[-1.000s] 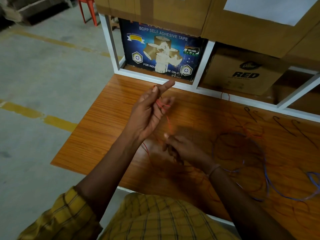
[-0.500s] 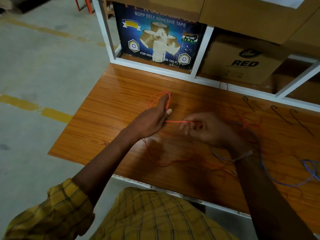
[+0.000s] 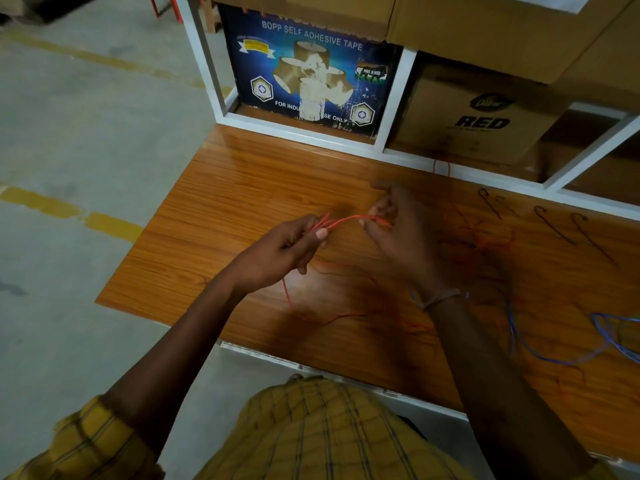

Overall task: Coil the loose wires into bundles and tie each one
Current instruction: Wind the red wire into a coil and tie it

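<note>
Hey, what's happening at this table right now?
A person is coiling a red wire over a wooden table. The left hand grips the gathered loops while the right hand pinches the strand stretched between them. The wire's loose tail trails onto the table. A blue wire and other red wires lie uncoiled to the right.

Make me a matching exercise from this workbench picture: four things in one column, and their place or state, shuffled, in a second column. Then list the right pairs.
Things
1. red wire
2. blue wire
3. tape box
4. brown box

Places or states
A. lies loose on the table's right side
B. stands in the left shelf bay
C. stretched between the left hand and the right hand
D. stands in the shelf bay marked RED

Pairs: 1-C, 2-A, 3-B, 4-D
</note>
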{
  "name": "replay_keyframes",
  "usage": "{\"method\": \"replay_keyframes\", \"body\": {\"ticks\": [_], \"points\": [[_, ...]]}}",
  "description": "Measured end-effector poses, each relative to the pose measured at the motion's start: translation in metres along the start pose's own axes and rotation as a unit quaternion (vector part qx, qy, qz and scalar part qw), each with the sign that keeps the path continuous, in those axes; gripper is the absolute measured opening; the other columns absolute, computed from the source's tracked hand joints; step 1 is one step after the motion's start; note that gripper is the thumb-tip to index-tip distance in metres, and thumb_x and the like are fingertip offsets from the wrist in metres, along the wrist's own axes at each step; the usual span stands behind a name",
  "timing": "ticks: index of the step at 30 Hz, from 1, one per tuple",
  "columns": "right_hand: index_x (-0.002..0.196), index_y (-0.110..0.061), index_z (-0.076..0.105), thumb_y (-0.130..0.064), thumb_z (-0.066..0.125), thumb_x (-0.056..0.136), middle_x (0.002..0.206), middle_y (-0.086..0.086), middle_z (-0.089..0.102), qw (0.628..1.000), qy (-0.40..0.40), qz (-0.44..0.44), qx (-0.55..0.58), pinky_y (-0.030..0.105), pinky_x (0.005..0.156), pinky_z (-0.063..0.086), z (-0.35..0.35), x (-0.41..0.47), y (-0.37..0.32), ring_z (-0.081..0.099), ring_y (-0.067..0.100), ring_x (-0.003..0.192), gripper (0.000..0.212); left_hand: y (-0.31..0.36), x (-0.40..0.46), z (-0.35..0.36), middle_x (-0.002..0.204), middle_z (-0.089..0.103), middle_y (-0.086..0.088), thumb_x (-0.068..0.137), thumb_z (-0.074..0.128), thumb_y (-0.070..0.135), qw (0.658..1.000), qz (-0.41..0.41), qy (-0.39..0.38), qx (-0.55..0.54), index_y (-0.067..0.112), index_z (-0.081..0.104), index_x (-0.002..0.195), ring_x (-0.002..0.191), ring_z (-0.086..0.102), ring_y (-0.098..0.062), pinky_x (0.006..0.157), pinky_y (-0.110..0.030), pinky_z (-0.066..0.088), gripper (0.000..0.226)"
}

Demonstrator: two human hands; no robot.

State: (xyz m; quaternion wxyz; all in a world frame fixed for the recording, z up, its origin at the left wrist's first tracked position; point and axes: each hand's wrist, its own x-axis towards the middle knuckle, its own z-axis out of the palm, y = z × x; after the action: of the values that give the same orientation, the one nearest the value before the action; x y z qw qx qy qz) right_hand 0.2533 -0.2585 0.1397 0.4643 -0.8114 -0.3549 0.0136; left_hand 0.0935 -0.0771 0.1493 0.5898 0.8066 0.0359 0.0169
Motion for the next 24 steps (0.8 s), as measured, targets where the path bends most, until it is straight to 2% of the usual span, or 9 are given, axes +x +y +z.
{"method": "replay_keyframes", "body": {"ticks": [3, 6, 8, 10, 13, 16, 19, 21, 24], "points": [[0.118, -0.020, 0.061, -0.014, 0.086, 0.077, 0.087, -0.002, 0.070, 0.988, -0.083, 0.071, 0.106, 0.018, 0.081, 0.045, -0.004, -0.007, 0.010, 0.064, 0.004, 0.082, 0.048, -0.001, 0.002, 0.013, 0.059, 0.040, 0.005, 0.114, 0.043, 0.024, 0.996, -0.017, 0.082, -0.040, 0.000, 0.052, 0.097, 0.054, 0.041, -0.010, 0.068, -0.041, 0.049, 0.030], [0.123, -0.010, 0.055, -0.003, 0.078, 0.083, 0.093, 0.014, 0.067, 0.922, -0.196, 0.131, 0.306, 0.031, 0.082, 0.053, -0.021, -0.014, 0.017, 0.071, 0.020, 0.084, 0.046, 0.001, 0.007, 0.026, 0.059, 0.041, 0.008, 0.114, 0.042, 0.022, 0.987, -0.029, 0.147, -0.063, -0.001, 0.049, 0.096, 0.053, 0.041, -0.008, 0.067, -0.040, 0.044, 0.030], [0.120, -0.005, 0.058, 0.005, 0.072, 0.087, 0.098, 0.020, 0.064, 0.892, -0.242, 0.141, 0.354, 0.033, 0.081, 0.057, -0.033, -0.016, 0.020, 0.074, 0.025, 0.082, 0.037, 0.004, 0.014, 0.036, 0.060, 0.041, 0.006, 0.114, 0.043, 0.021, 0.985, -0.029, 0.165, -0.046, 0.001, 0.051, 0.096, 0.055, 0.040, -0.012, 0.064, -0.039, 0.043, 0.028], [0.111, -0.006, 0.064, 0.007, 0.072, 0.086, 0.096, 0.018, 0.065, 0.908, -0.247, 0.123, 0.315, 0.034, 0.079, 0.057, -0.040, -0.016, 0.025, 0.073, 0.023, 0.080, 0.029, 0.008, 0.022, 0.045, 0.062, 0.041, 0.000, 0.114, 0.044, 0.022, 0.982, -0.033, 0.185, -0.022, -0.003, 0.052, 0.099, 0.057, 0.040, -0.014, 0.062, -0.037, 0.046, 0.030], [0.095, -0.007, 0.069, 0.004, 0.079, 0.082, 0.088, 0.015, 0.068, 0.955, -0.190, 0.075, 0.215, 0.033, 0.076, 0.053, -0.047, -0.015, 0.036, 0.066, 0.021, 0.078, 0.019, 0.010, 0.031, 0.055, 0.066, 0.046, -0.003, 0.113, 0.046, 0.025, 0.976, -0.040, 0.213, 0.014, 0.004, 0.055, 0.100, 0.059, 0.046, -0.011, 0.060, -0.029, 0.049, 0.027], [0.086, -0.007, 0.071, -0.002, 0.079, 0.082, 0.081, 0.008, 0.068, 0.988, -0.118, -0.036, 0.094, 0.034, 0.069, 0.049, -0.059, -0.015, 0.041, 0.062, 0.019, 0.074, 0.010, 0.010, 0.033, 0.061, 0.065, 0.049, -0.002, 0.113, 0.047, 0.028, 0.968, -0.044, 0.243, 0.044, 0.015, 0.057, 0.098, 0.058, 0.049, -0.011, 0.058, -0.025, 0.047, 0.023], [0.087, -0.004, 0.070, 0.001, 0.073, 0.088, 0.088, 0.003, 0.060, 0.984, -0.058, -0.166, 0.016, 0.022, 0.068, 0.041, -0.070, -0.016, 0.035, 0.052, 0.005, 0.079, 0.006, 0.009, 0.034, 0.068, 0.065, 0.053, 0.000, 0.112, 0.046, 0.036, 0.958, -0.073, 0.261, 0.097, 0.021, 0.057, 0.097, 0.058, 0.053, -0.014, 0.057, -0.029, 0.044, 0.024], [0.089, -0.001, 0.071, 0.005, 0.071, 0.090, 0.096, 0.007, 0.058, 0.978, -0.042, -0.203, 0.019, 0.019, 0.072, 0.041, -0.075, -0.017, 0.030, 0.054, 0.007, 0.086, 0.006, 0.006, 0.036, 0.070, 0.066, 0.054, 0.003, 0.111, 0.046, 0.041, 0.948, -0.102, 0.274, 0.128, 0.024, 0.057, 0.097, 0.059, 0.053, -0.016, 0.056, -0.033, 0.044, 0.025], [0.089, -0.001, 0.072, 0.005, 0.071, 0.089, 0.101, 0.009, 0.059, 0.967, -0.096, -0.230, 0.046, 0.020, 0.073, 0.047, -0.083, -0.019, 0.027, 0.060, 0.015, 0.090, 0.007, -0.005, 0.046, 0.067, 0.067, 0.052, 0.003, 0.111, 0.046, 0.037, 0.942, -0.138, 0.294, 0.085, 0.020, 0.057, 0.096, 0.060, 0.050, -0.017, 0.056, -0.035, 0.044, 0.026]]}}
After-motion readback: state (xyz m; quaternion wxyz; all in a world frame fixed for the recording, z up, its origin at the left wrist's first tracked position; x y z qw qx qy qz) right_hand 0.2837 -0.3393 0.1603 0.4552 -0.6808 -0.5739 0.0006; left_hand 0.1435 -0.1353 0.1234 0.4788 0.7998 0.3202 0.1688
